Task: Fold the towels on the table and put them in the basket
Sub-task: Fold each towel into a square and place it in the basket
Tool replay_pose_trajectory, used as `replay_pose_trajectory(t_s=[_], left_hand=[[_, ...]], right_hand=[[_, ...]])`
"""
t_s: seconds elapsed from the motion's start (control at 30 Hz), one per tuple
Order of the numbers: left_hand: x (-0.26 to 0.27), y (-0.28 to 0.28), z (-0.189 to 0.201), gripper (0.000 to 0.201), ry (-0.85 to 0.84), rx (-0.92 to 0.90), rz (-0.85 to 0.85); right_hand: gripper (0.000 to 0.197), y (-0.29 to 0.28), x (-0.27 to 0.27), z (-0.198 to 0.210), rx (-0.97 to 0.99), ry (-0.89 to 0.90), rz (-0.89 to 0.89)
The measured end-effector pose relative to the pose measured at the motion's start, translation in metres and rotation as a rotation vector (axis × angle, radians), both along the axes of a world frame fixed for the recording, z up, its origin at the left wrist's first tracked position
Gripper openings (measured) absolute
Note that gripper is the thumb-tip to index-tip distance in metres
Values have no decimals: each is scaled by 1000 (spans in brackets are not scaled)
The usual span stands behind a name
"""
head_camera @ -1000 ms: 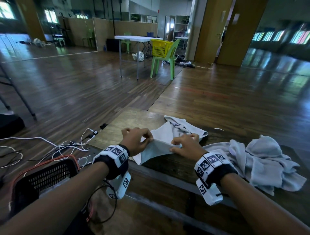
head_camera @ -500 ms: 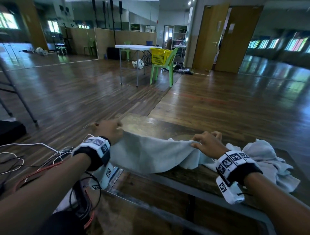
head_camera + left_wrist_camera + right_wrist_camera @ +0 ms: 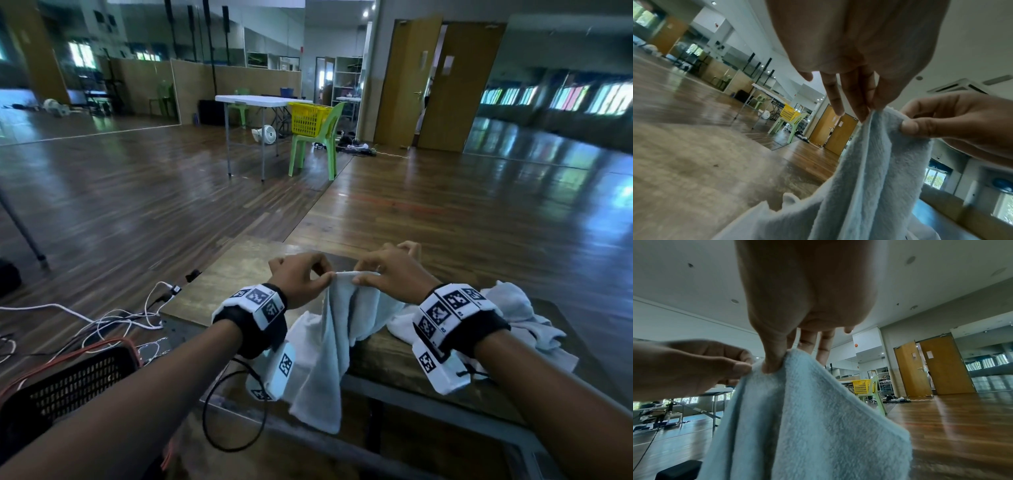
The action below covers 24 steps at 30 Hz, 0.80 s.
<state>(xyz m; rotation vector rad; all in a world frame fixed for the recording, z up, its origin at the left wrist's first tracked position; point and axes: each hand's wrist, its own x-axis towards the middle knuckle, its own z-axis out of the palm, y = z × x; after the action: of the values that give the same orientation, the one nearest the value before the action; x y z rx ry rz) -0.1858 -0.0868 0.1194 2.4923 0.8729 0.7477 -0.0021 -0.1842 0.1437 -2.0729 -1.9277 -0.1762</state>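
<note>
Towel [image 3: 329, 346] pinched at top edge by left hand [image 3: 301, 282] and right hand [image 3: 390, 274], nearly touching; remainder hangs below, seemingly doubled

Bare table [image 3: 239, 274] left of the hands, towel heap [image 3: 513, 315] crowding right

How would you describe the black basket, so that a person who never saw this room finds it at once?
Start at the wooden table directly in front of the person. Look down past its left edge, beside the left forearm: the black basket stands there on the floor by the tangled cables. Unlike the yellow basket on the far green chair, it is dark, perforated and red-rimmed.
</note>
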Motion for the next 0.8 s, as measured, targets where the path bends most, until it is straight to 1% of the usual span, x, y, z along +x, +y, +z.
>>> replay_pose_trajectory(t_s=[0.07, 0.13, 0.27, 0.37, 0.43, 0.5, 0.53, 0.6, 0.63, 0.67, 0.73, 0.77, 0.8], left_hand=[[-1, 0, 7, 7, -36, 35, -3], [-5, 4, 16, 7, -85, 32, 17], [-21, 16, 35, 11, -143, 55, 52], [-34, 27, 41, 18, -172, 83, 105], [-43, 33, 45, 20, -227, 82, 129], [-49, 35, 49, 17, -268, 83, 195], [-50, 35, 49, 15, -267, 102, 256], [-50, 36, 47, 10, -243, 131, 364], [-48, 37, 42, 12, -210, 116, 367], [-45, 34, 38, 23, -177, 84, 313], [-33, 24, 27, 58, -98, 24, 81], [-26, 15, 24, 67, -61, 2, -27], [-19, 4, 23, 65, -18, -10, -86]], right_hand=[[19, -4, 3, -2, 2, 44, 4], [16, -10, 9, -2, 15, 79, 1], [8, -25, 26, 4, 26, 63, -66], [2, -36, 37, 11, 17, 12, -124], [3, -42, 43, 17, 24, -31, -166], [2, -46, 48, 23, 38, -49, -201], [2, -47, 48, 26, 49, -44, -208], [3, -46, 44, 34, 84, -30, -208], [6, -45, 41, 38, 108, -25, -199], [10, -41, 36, 42, 127, -18, -187], [15, -33, 23, 49, 155, -44, -150], [17, -29, 16, 51, 158, -69, -125], [17, -25, 8, 54, 159, -88, -97]])
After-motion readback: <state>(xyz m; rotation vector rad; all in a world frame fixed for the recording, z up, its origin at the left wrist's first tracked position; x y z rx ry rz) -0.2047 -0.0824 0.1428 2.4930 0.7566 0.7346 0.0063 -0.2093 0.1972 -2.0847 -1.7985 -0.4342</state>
